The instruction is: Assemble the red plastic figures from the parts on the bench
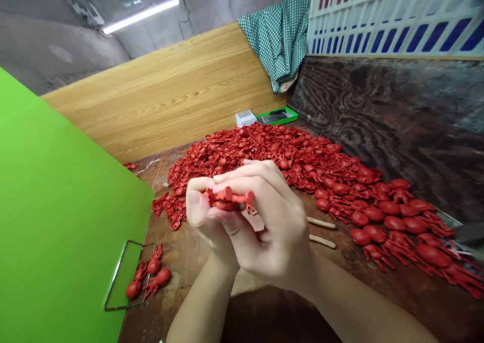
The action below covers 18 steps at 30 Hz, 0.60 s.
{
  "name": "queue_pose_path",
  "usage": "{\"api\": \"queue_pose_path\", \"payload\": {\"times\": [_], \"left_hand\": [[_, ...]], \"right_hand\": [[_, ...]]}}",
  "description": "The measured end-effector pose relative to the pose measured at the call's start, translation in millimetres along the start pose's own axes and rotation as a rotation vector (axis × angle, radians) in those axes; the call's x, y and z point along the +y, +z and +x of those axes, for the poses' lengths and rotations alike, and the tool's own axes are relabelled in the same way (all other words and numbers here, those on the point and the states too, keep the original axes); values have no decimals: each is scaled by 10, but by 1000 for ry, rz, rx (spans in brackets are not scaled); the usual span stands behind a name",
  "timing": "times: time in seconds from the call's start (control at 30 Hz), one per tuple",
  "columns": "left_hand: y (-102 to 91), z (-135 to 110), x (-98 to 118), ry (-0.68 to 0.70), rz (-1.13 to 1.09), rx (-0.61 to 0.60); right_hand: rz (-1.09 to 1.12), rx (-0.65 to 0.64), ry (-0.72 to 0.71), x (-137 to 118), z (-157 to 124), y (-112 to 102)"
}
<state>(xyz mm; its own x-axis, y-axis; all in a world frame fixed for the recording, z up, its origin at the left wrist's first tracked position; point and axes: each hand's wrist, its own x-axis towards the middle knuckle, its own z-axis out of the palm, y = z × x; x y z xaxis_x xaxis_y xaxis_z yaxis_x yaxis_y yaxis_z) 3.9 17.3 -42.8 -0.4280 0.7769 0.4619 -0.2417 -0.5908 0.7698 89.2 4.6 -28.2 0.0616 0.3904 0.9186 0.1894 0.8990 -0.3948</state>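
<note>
Both my hands come together above the table, closed around one small red plastic figure part [227, 198]. My left hand [202, 212] pinches its left end between thumb and fingers. My right hand [272, 217] grips its right side, with the thumb below and fingers curled over the top. Little knobs and limbs of the part show between the fingertips; the rest is hidden. Behind the hands spreads a big heap of loose red parts [242, 146]. Red figures with round heads [374, 214] lie grouped on the right.
Two pale sticks [321, 223] lie right of my hands. A wire frame [117, 277] with several red figures [153, 267] stands by the green panel [68, 207]. At the back are a green tray [278, 116], a white slatted box [245, 118] and a checked cloth [282, 36]. A white crate [397, 20] sits upper right.
</note>
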Motion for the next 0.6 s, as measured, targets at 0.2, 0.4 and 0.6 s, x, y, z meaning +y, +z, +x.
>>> {"api": "queue_pose_path", "payload": {"times": [0.2,0.4,0.6], "left_hand": [[16,-30,-13,218,224,23],[87,57,197,266,368,37],[103,201,393,-46,191,-181]], "right_hand": [[245,26,133,85,6,-2],[330,44,273,160,73,38],[158,-255,343,309,268,-411]]}}
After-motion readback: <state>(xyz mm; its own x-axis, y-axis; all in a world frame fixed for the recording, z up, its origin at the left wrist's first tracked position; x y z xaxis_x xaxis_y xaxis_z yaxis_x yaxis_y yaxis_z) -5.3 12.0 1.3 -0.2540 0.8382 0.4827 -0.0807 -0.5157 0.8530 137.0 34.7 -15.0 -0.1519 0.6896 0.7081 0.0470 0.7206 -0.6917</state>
